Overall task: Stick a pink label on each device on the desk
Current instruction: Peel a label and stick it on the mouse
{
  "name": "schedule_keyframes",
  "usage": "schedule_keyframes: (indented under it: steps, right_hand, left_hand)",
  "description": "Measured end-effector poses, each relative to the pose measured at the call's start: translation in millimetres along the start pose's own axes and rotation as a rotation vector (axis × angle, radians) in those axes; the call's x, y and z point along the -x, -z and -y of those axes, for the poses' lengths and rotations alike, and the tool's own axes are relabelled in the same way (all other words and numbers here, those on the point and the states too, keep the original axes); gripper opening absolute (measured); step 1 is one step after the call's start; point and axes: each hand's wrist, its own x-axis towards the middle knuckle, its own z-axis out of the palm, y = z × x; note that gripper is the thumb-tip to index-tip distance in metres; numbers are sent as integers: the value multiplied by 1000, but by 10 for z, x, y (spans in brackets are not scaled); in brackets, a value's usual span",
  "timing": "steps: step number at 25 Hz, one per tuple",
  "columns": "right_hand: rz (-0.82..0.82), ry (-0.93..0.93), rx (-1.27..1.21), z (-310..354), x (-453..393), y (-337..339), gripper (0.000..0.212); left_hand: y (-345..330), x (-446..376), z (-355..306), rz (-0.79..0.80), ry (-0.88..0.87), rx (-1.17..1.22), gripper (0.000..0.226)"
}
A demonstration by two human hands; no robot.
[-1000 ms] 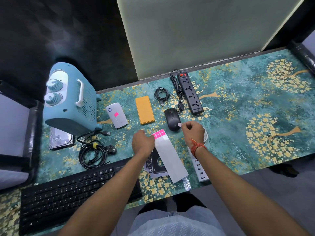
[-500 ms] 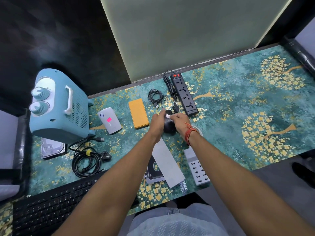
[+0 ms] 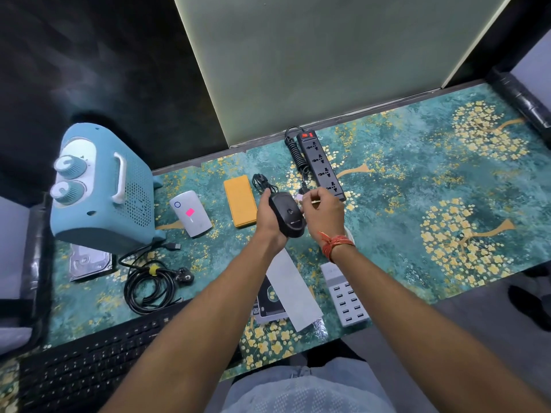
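Note:
My left hand (image 3: 267, 220) grips a black mouse (image 3: 286, 214), lifted off the desk and tilted. Beside the mouse's front right, my right hand (image 3: 323, 211) pinches a small pink label (image 3: 299, 197) between its fingertips. The label sheet (image 3: 293, 296) lies below my hands, its pink end hidden under my left arm. A white router (image 3: 190, 213) at the left carries a pink label (image 3: 190, 212). An orange power bank (image 3: 240, 200), a black power strip (image 3: 321, 166) and a white USB hub (image 3: 346, 295) show no label.
A blue heater (image 3: 101, 189) stands at the far left with a hard drive (image 3: 89, 262) in front of it. A coiled black cable (image 3: 152, 283) and a black keyboard (image 3: 89, 362) lie near the front left. A green panel (image 3: 313, 55) rises behind the desk.
My left hand left the label sheet, reached forward and picked up the mouse. My right hand carried the peeled label up to the mouse.

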Motion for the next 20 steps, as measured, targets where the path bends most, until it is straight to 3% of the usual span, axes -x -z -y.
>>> schedule_keyframes:
  steps: [4,10,14,17,20]
  right_hand:
    - [-122,255,305,105,120,-33,14]
    - [-109,328,467,165,169,-110,17]
    - [-59,313,397,170,147,-82,15]
    - [49,314,153,119,120,-55,14]
    - [-10,127,-122,131,118,3,7]
  left_hand:
    - [-21,20,60,42,-98,-26,46]
    - [-22,-63,190,84,-213,-51,44]
    - [-29,-38,202,75,-220,-82,46]
    - [-36,29,138,55,-203,-60,47]
    - [-47,91,94,59,-178,-61,50]
